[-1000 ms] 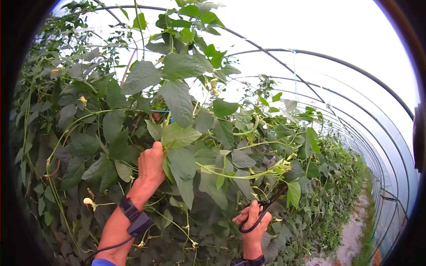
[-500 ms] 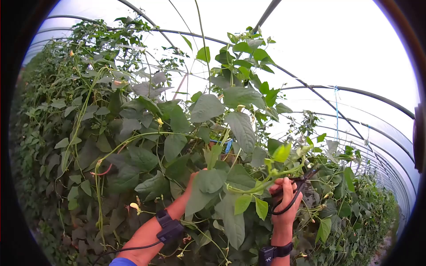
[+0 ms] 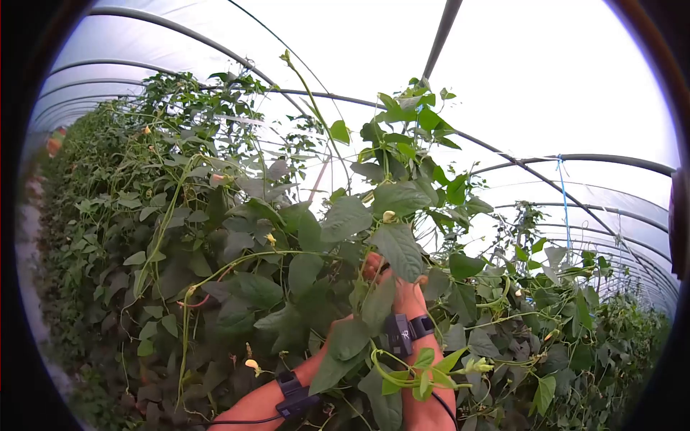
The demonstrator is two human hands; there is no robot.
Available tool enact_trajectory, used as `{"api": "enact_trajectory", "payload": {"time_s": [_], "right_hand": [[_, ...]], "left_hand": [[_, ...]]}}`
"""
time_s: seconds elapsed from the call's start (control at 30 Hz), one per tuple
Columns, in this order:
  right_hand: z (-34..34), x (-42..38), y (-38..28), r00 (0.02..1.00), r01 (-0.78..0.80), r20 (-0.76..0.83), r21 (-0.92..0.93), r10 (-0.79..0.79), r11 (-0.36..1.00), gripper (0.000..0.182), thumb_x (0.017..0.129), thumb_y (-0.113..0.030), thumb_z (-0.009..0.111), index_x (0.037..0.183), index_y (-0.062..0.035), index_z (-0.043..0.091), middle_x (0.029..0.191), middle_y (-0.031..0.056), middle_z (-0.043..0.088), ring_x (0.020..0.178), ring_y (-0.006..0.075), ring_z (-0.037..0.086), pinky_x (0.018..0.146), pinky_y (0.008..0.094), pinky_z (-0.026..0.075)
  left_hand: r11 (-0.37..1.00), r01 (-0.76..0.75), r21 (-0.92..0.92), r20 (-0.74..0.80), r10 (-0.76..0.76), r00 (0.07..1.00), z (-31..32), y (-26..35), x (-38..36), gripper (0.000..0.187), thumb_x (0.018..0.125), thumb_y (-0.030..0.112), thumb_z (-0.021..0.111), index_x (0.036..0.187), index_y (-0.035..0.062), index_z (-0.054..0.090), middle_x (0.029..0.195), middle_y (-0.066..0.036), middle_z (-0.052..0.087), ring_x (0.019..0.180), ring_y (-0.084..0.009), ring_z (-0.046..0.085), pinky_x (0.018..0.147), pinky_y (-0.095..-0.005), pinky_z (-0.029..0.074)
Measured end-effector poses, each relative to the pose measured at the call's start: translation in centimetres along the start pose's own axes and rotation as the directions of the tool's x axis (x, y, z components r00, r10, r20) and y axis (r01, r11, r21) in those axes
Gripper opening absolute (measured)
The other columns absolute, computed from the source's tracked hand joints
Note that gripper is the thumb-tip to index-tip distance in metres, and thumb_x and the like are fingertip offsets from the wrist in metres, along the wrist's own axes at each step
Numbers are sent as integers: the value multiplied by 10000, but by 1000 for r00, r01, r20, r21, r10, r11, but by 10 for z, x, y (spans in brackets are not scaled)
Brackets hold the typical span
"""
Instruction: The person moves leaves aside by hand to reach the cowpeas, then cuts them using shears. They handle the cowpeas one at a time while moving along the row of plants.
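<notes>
My right hand [image 3: 374, 266] reaches up into the climbing bean vines, largely covered by a broad green leaf [image 3: 397, 250]. Its curled fingers show left of this leaf, but what they grip is hidden. Lower and to the left, my left hand [image 3: 343, 327] goes in behind another leaf [image 3: 350, 339], so its fingers cannot be seen. A leafy shoot tip [image 3: 424, 373] hangs across my right forearm. Both wrists carry dark strapped devices with cables. A pale flower [image 3: 389, 216] sits just above the right hand.
Dense bean foliage [image 3: 144, 287] forms a wall on the left, with long thin pods [image 3: 167, 223] hanging down. More vines [image 3: 575, 330] stand on the right. Hoops [image 3: 208, 50] arch overhead under plastic film, and a blue string [image 3: 566, 208] hangs at right.
My right hand has moved left and up, from the shoot at right into the leaves; the black-handled scissors it held are out of sight. The view has shifted, and the shoot hangs lower.
</notes>
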State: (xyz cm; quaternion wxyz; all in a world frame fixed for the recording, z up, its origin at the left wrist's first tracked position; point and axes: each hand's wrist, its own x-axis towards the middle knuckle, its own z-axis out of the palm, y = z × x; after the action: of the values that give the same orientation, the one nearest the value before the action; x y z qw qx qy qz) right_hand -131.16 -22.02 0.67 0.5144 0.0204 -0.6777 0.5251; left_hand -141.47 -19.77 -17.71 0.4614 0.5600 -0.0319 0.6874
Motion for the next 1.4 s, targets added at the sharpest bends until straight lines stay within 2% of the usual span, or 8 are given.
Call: {"api": "enact_trajectory", "payload": {"time_s": [0.07,0.2,0.33,0.43,0.5,0.6,0.7,1.4], "right_hand": [[8,-2,-3,990,50,96,424,-99,904,270,913,-206,522,1008,38,586,932,115,639,744,208,622,674,353,543],[-118,90,109,887,462,102,-224,-451,858,223,911,-186,513,929,25,582,728,72,610,608,183,609,542,289,501],[19,-125,53,943,17,-331,-12,-19,1000,185,896,-152,504,737,-98,426,528,-22,347,427,126,404,393,299,365],[-12,-188,101,938,-31,-334,194,96,981,201,907,-181,498,750,-110,396,533,-7,371,445,137,439,394,319,383],[-11,-219,103,844,-47,-514,216,154,975,232,890,-195,523,712,-129,389,519,-5,318,400,113,335,343,270,245],[-12,-252,91,826,37,-561,155,57,987,235,892,-195,524,722,-119,380,513,-3,296,394,116,311,339,279,236],[-38,-292,109,834,-47,-551,-117,-26,992,193,896,-217,540,788,-64,493,591,19,456,493,122,458,426,279,373],[-38,-433,192,958,-55,-178,-884,-226,464,240,844,-136,601,1013,33,580,811,209,616,739,381,593,624,436,451]], "left_hand": [[999,-9,49,8,8,1000,-8,-7,2,235,949,162,430,1099,35,559,896,-15,605,769,-76,587,683,-253,485],[985,62,-159,121,-43,992,5,9,-38,266,914,104,478,1151,7,549,957,-27,623,802,-78,591,709,-252,494],[352,-183,918,218,-60,974,19,17,-138,371,770,25,567,1139,-5,545,996,-140,620,914,-253,634,788,-319,500],[773,440,457,-312,-325,893,-24,-24,-188,374,898,305,500,1098,1,584,997,-194,614,972,-311,574,805,-416,460],[-141,-438,888,407,-204,890,-19,-5,-201,406,752,12,534,1158,0,519,1102,-205,560,1024,-324,562,847,-363,466],[-638,-679,364,659,-339,671,-15,12,-231,343,936,255,469,1169,18,552,1166,-175,544,1116,-284,492,939,-417,404],[85,-552,829,542,-364,758,18,29,-209,309,944,232,475,1171,33,543,1241,-138,477,1178,-237,424,1037,-430,329],[822,268,503,-202,-189,961,89,28,-65,315,939,207,515,1132,-40,482,848,-110,617,711,-147,626,509,-259,467]]}}
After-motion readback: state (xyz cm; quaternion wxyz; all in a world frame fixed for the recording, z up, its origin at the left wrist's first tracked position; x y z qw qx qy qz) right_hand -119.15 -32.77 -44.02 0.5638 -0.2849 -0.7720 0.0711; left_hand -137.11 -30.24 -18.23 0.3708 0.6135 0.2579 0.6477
